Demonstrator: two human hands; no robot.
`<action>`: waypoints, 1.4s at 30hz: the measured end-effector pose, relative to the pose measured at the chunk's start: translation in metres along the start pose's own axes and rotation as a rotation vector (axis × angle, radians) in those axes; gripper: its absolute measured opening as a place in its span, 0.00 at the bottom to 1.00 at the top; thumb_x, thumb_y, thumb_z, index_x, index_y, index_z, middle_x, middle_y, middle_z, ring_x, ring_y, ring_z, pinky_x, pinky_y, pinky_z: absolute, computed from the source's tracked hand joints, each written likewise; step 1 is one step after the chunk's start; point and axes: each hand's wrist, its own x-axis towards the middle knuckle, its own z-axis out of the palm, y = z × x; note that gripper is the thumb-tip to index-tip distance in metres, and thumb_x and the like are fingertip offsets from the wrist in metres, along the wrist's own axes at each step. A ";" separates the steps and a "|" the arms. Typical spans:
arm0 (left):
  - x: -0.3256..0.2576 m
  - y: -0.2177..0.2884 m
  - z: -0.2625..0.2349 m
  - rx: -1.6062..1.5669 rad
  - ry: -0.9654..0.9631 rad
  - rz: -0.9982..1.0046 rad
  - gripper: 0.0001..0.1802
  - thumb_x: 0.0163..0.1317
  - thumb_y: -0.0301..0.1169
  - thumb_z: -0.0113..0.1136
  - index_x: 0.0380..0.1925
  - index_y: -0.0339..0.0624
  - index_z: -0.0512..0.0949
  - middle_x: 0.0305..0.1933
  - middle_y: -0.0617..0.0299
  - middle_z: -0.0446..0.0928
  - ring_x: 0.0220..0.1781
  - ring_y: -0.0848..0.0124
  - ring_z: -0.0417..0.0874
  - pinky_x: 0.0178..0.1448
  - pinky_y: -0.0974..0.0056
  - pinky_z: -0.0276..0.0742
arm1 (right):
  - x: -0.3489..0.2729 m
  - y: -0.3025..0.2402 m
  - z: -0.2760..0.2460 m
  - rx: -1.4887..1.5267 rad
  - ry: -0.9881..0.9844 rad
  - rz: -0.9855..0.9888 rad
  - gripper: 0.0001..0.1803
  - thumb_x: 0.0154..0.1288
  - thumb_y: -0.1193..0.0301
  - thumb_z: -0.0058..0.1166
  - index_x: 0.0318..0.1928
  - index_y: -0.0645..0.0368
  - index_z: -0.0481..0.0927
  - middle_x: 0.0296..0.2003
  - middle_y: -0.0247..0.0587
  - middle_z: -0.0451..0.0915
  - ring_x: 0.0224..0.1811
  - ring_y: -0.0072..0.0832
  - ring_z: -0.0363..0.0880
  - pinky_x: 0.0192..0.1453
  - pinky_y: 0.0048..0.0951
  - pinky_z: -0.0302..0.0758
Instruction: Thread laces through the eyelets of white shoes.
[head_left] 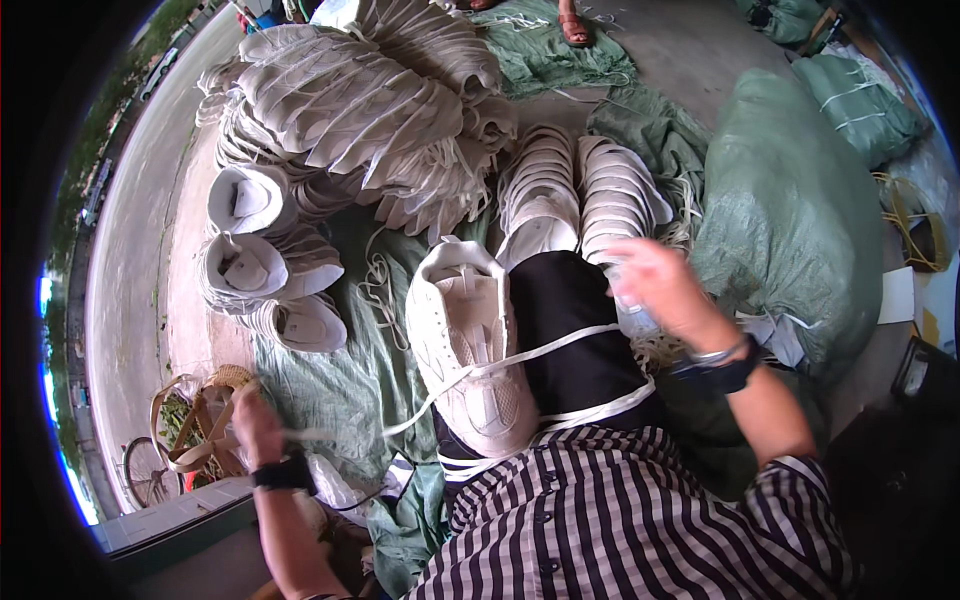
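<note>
I was mid-lacing the white sneaker [468,345]: left hand [256,425] clamped on the lace [520,358] pulled taut, right hand [665,290] loose and blurred over the stacked uppers [580,185], so threading the next eyelet likely called for both hands back at the shoe.

The person is wearing a black-and-white striped shirt [640,520] with short sleeves, black trousers [575,330], a black band on each wrist, and a thin silver bangle [718,354] beside the right one.

Shoe [468,345] on the lap, lace [545,348] across the knee; stacked shoes [360,110] behind and left, sack [800,210] right, basket [205,420] at lower left.
</note>
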 end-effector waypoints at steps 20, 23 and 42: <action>-0.164 0.082 0.214 0.255 -0.355 0.312 0.11 0.67 0.29 0.50 0.32 0.33 0.79 0.25 0.64 0.77 0.27 0.78 0.74 0.33 0.71 0.72 | -0.012 -0.012 0.103 -0.360 -0.266 -0.242 0.07 0.60 0.71 0.55 0.28 0.61 0.75 0.17 0.43 0.77 0.20 0.35 0.79 0.24 0.32 0.73; -0.166 0.088 0.220 0.076 -0.369 0.137 0.12 0.68 0.30 0.50 0.38 0.32 0.79 0.28 0.64 0.78 0.29 0.79 0.75 0.36 0.72 0.73 | -0.012 -0.017 0.102 -0.373 -0.264 -0.174 0.07 0.61 0.71 0.55 0.28 0.61 0.74 0.16 0.42 0.76 0.19 0.33 0.79 0.23 0.29 0.73; -0.156 0.084 0.214 -0.019 -0.643 -0.199 0.17 0.68 0.38 0.51 0.23 0.38 0.76 0.21 0.73 0.69 0.23 0.84 0.62 0.28 0.76 0.57 | -0.002 -0.023 0.105 -0.099 -0.556 0.012 0.05 0.64 0.75 0.51 0.32 0.63 0.72 0.18 0.34 0.76 0.18 0.16 0.75 0.22 0.19 0.71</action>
